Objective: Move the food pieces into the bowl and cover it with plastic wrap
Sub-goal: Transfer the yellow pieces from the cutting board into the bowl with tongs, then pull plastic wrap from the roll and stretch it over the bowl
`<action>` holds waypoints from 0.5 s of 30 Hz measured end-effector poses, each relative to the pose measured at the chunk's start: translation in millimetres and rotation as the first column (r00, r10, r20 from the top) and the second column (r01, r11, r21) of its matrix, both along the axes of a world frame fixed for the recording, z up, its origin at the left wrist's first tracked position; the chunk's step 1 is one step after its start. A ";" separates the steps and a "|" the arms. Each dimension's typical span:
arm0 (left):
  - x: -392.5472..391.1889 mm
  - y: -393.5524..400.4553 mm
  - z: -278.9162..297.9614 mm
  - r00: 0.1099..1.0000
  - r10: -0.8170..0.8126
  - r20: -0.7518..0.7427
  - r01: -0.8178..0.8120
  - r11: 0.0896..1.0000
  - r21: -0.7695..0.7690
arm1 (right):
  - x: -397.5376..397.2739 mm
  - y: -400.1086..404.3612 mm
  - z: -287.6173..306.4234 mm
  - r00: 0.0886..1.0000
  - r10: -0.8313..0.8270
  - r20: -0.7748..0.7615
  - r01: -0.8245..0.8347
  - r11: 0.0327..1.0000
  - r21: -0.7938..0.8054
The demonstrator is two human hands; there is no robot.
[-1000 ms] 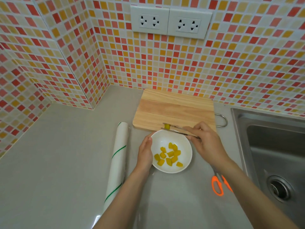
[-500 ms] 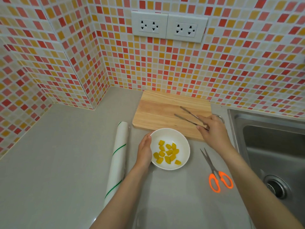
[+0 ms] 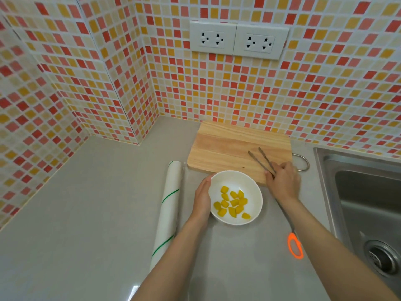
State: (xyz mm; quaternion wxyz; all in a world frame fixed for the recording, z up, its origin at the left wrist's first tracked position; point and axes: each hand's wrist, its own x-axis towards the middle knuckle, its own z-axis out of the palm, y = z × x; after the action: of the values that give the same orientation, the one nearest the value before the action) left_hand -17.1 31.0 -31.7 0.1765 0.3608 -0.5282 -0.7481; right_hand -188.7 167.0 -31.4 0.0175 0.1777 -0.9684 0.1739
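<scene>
— Where does the food sit?
— Yellow pieces lie in the bowl, the left hand cupped loosely against its rim.
— The tongs?
— Pinched in the right hand, over the cutting board, tips pointing up-left. The wrap roll runs near-to-far, left of the bowl.

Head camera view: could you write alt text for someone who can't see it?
On a grey kitchen counter, a person's left hand steadies a white bowl of yellow food pieces while the right hand holds metal tongs over a bare wooden cutting board. A plastic wrap roll lies left of the bowl; orange-handled scissors and a sink are to the right.
</scene>
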 end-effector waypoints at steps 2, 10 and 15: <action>2.3 -2.5 5.9 0.998 -0.060 0.013 0.059 0.997 0.048 | 2.5 -0.6 6.1 1.000 0.003 0.023 -0.004 1.000 0.010; 50.4 -63.8 39.3 0.999 -0.038 0.006 0.037 0.899 -0.436 | 105.0 -42.9 79.0 0.911 0.364 -0.193 -0.411 0.778 -0.475; 107.9 -82.6 16.1 0.966 0.028 0.257 0.126 0.817 -0.562 | 206.0 -82.6 61.4 0.725 0.675 0.137 -0.565 0.696 -0.443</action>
State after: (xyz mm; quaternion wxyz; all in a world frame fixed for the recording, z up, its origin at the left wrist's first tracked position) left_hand 90.8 -51.7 -15.6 0.1885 0.3696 -0.7561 -0.5061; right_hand 17.3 84.4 29.9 -0.1512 0.4632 -0.7896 0.3730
